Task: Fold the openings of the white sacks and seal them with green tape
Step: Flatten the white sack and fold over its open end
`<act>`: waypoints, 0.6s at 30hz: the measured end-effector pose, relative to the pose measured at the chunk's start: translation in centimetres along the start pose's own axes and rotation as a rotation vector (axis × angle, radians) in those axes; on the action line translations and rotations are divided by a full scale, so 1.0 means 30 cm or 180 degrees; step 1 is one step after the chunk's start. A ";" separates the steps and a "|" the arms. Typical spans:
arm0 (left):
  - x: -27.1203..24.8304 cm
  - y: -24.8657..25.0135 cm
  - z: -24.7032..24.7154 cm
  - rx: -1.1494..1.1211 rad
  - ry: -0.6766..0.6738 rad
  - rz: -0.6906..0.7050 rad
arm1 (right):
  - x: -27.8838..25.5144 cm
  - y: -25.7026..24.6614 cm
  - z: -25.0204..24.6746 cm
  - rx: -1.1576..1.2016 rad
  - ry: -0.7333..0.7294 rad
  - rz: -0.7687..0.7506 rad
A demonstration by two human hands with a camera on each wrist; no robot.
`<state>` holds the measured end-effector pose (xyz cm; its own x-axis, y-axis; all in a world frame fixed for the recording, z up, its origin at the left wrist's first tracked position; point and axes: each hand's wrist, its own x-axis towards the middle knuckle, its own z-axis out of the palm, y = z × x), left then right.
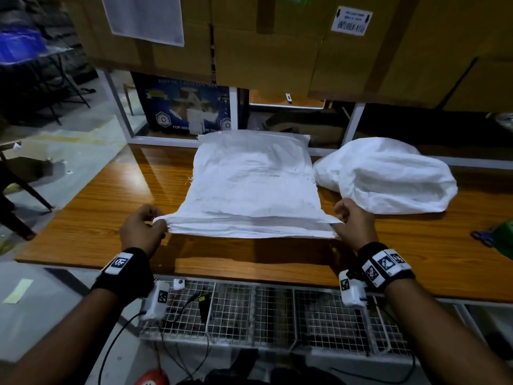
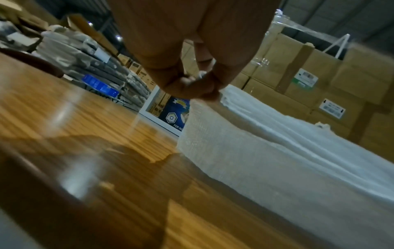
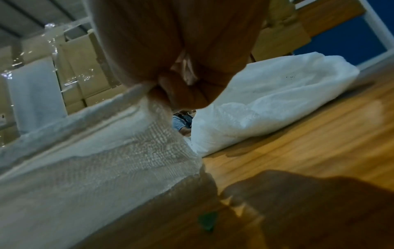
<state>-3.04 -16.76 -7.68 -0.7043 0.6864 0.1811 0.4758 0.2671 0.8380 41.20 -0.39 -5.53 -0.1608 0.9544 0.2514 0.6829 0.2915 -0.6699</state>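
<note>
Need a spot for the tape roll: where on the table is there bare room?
Bare wooden table lies left of the flat sack, out to the left edge. A bare strip runs along the near edge between the wrists. The right is crowded: the bulging sack and a green object at the frame's edge.

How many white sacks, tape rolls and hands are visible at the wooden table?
White sacks: 2, the flat sack and the crumpled sack
Green tape rolls: 1, the tape roll, partly cut off at the edge
Hands: 2, left hand and right hand, pinching the flat sack's corners
Total: 5
</note>
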 end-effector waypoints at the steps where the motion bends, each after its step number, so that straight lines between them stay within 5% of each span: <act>1: -0.004 -0.010 0.000 -0.0090 -0.0055 0.0025 | -0.011 0.010 0.002 0.0025 -0.0183 -0.0129; 5: -0.010 -0.068 -0.021 -0.0326 -0.0482 0.0240 | -0.056 0.075 -0.011 0.0037 -0.0593 -0.0352; 8: -0.026 -0.105 -0.041 0.0360 -0.0978 0.0823 | -0.092 0.132 -0.024 -0.0132 -0.0689 -0.0486; 12: -0.083 -0.157 -0.051 0.1197 -0.2028 0.1587 | -0.143 0.166 -0.036 -0.1091 -0.1849 -0.0827; 18: -0.124 -0.220 -0.115 0.2001 -0.2218 0.2541 | -0.211 0.166 -0.071 -0.1510 -0.2281 -0.0961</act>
<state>-5.38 -23.40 -12.09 0.2398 0.9693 0.0541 0.9505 -0.2458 0.1901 47.14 -5.13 -8.98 -0.6765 0.6992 -0.2313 0.7359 0.6298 -0.2486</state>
